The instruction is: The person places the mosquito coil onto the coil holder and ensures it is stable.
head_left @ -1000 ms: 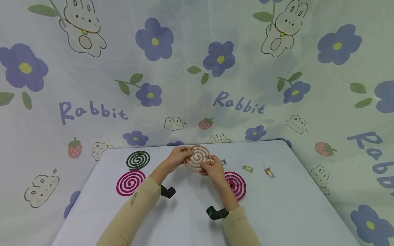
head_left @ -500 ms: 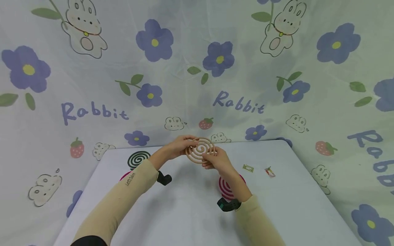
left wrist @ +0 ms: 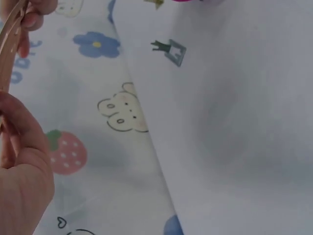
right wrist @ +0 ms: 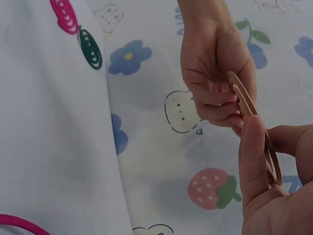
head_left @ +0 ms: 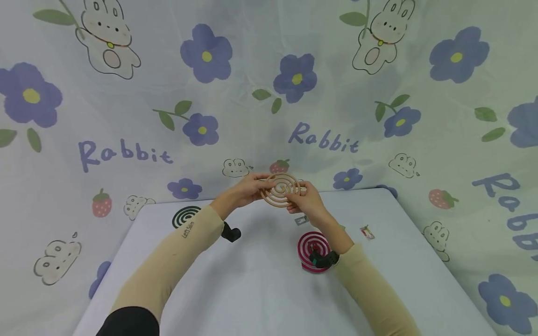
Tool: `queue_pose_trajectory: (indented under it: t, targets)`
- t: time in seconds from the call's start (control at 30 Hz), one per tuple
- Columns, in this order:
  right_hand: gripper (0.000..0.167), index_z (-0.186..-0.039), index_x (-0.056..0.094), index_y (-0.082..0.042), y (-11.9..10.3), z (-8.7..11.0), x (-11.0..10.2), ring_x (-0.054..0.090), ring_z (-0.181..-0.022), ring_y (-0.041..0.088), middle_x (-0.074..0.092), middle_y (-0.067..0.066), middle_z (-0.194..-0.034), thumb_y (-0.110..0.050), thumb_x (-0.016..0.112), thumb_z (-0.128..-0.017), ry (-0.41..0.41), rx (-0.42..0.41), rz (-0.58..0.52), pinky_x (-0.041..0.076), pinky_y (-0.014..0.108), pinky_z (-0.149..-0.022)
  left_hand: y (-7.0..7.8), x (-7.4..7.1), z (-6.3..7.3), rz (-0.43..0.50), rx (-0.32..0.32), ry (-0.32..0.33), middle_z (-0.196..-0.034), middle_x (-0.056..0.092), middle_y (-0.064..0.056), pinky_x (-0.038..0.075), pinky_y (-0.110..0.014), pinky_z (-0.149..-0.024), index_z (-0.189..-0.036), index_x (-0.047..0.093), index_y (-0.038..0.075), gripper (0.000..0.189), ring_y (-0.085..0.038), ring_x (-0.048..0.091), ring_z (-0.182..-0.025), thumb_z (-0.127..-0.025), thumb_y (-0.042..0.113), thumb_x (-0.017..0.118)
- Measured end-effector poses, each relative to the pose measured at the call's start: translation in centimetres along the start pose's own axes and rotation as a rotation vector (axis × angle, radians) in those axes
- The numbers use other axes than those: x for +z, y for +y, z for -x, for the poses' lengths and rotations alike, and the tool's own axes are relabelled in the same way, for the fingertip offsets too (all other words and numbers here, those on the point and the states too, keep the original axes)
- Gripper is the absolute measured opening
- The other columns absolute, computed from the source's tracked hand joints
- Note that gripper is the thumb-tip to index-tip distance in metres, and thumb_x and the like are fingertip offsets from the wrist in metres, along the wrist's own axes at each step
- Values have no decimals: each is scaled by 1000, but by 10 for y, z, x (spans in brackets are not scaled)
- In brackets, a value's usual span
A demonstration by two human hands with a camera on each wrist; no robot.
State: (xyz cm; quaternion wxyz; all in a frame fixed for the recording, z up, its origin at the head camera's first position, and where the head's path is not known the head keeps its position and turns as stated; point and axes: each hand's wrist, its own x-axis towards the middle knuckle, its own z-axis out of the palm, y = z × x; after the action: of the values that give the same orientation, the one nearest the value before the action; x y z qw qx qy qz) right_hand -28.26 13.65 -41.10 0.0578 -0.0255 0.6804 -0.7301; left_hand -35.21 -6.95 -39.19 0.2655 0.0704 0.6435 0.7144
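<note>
A tan mosquito coil (head_left: 275, 204) is held up, tilted toward the head camera, above the far edge of the table. My left hand (head_left: 247, 191) pinches its left side, thumb in front. At its right side my right hand (head_left: 312, 203) pinches the rim between thumb and fingers. Seen edge-on in the right wrist view, the coil (right wrist: 248, 102) spans from the left hand (right wrist: 215, 73) to the right hand (right wrist: 274, 200). Only part of the coil (left wrist: 7, 58) shows in the left wrist view, beside the left hand (left wrist: 24, 156).
On the white table lie a dark green coil (head_left: 174, 219) and a crimson coil (head_left: 300, 252), the latter partly behind the right wrist's camera. A pink coil (right wrist: 63, 14) is hidden by the left sleeve in the head view. Small metal stands (head_left: 301, 220) (head_left: 367, 232) lie toward the back right.
Both hands have moved up and slightly right with the tan coil, raising it toward the patterned backdrop. The left sleeve now covers the left pink coil.
</note>
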Motion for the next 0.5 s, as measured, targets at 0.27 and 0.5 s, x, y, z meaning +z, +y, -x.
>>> queue_pose_trajectory:
  t: [0.27, 0.5]
  targets:
    - [59, -140, 31, -1, 0, -4, -13, 68, -60, 21, 67, 19, -83, -9, 66, -93, -11, 24, 102, 58, 34, -61, -19, 12, -21, 91, 52, 97, -94, 64, -9, 53, -25, -63, -127, 55, -2, 41, -14, 62, -71, -89, 5, 71]
    - [62, -142, 28, -1, 14, -7, -22, 67, -58, 20, 67, 19, -81, -5, 65, -93, 24, 56, 60, 58, 32, -59, -44, 24, -32, 222, 66, 115, -103, 61, -10, 53, -27, -67, -135, 50, 1, 47, -15, 61, -79, -91, 3, 66]
